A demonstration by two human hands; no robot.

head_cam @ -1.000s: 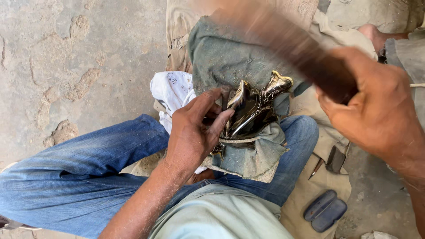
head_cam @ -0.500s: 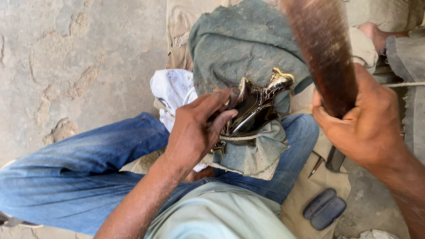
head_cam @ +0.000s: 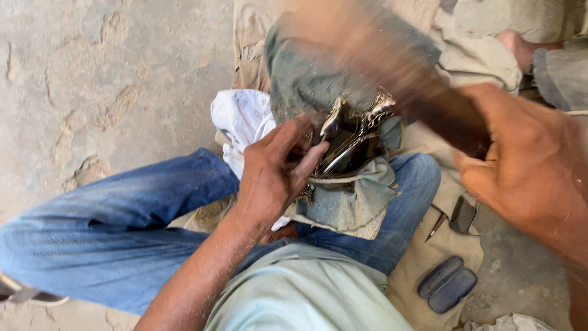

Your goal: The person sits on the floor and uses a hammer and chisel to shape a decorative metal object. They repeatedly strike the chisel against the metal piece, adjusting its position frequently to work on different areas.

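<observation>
A shiny metal piece (head_cam: 352,138) is pinned on grey cloth (head_cam: 349,205) over the lap by the left hand (head_cam: 269,178), fingers curled on its near edge. A blurred wooden mallet (head_cam: 392,73) is gripped in the closed right hand (head_cam: 527,165), above the piece. Risk: the fingers sit close, so an off-line blow could strike them or skid the piece off the cloth.

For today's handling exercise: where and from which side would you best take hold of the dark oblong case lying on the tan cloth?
Probably across the narrow width of the dark oblong case, from above: it lies flat on the tan cloth, long sides exposed, nothing resting on it.
</observation>
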